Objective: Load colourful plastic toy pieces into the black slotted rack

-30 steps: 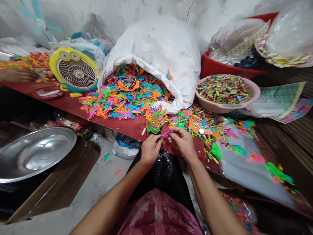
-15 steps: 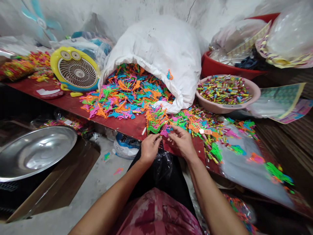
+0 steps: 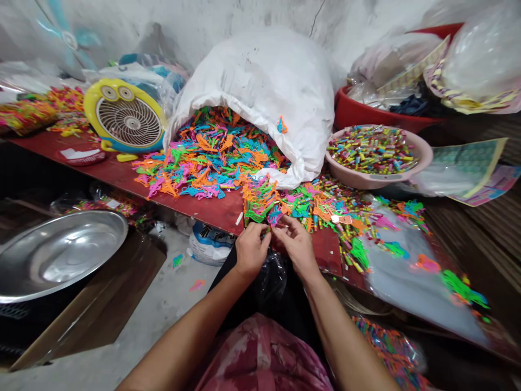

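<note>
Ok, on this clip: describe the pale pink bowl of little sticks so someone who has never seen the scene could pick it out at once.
Start at the big white sack spilling bright plastic shapes across the red-topped table. Just right of the sack sits a round pale-pink plastic basin, in front of a larger red basin. It alone is heaped with short multicoloured sticks rather than flat shapes.

Heaped plastic pieces [image 3: 203, 163] block passage across the red table [image 3: 203, 213].

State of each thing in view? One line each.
left hand, grip closed, contents unclear
right hand, grip curled near left hand
white sack, open, spilling coloured plastic pieces
pink basin, full of small coloured tubes
yellow fan, upright
steel dish, below the table edge
</note>
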Action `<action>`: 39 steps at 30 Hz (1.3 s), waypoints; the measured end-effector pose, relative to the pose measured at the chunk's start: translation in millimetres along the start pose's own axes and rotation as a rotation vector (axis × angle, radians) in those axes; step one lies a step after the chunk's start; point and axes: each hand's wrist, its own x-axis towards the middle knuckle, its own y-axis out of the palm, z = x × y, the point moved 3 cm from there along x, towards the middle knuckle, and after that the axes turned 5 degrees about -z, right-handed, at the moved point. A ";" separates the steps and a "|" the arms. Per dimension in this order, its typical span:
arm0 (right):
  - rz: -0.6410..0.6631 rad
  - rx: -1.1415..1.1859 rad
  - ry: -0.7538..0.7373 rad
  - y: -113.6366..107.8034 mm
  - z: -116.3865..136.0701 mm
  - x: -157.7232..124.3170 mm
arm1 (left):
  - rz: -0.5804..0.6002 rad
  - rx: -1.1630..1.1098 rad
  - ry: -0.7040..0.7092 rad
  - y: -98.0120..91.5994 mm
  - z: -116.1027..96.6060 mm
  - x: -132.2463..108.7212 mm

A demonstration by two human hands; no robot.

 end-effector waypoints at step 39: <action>-0.046 -0.089 -0.147 -3.9 -9.5 28.0 | 0.160 0.197 -0.064 -28.5 64.1 32.0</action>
